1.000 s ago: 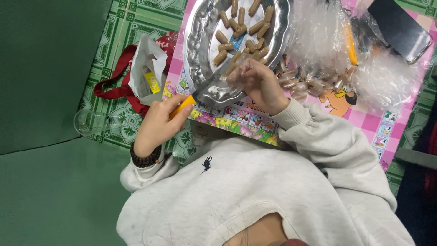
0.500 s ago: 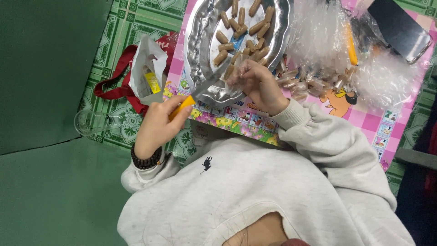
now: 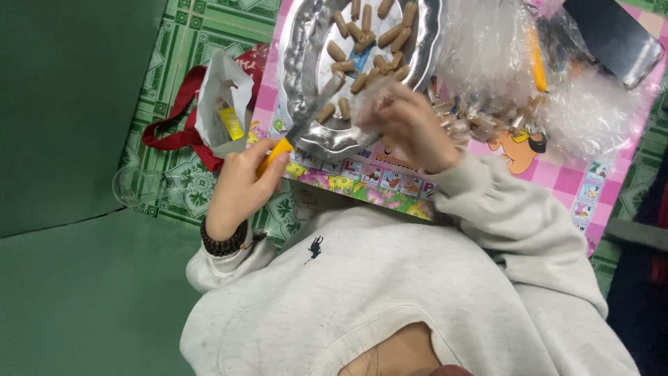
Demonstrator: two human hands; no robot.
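Nearest, above the grey sweatshirt (image 3: 390, 299), the left hand (image 3: 240, 184) with a dark bead bracelet (image 3: 223, 242) is closed around the yellow handle of a knife (image 3: 296, 136), whose blade reaches over the rim of the silver tray (image 3: 299, 63). The right hand (image 3: 410, 125) is curled at the near rim of the tray and pinches something small and blurred in clear plastic; I cannot tell what it is. Farther away, brown rolls (image 3: 365, 42) lie on the tray, which stands on a pink checked mat (image 3: 557, 181), with clear plastic wrappers (image 3: 487, 49) at the right and a white bag (image 3: 219, 104) at the left
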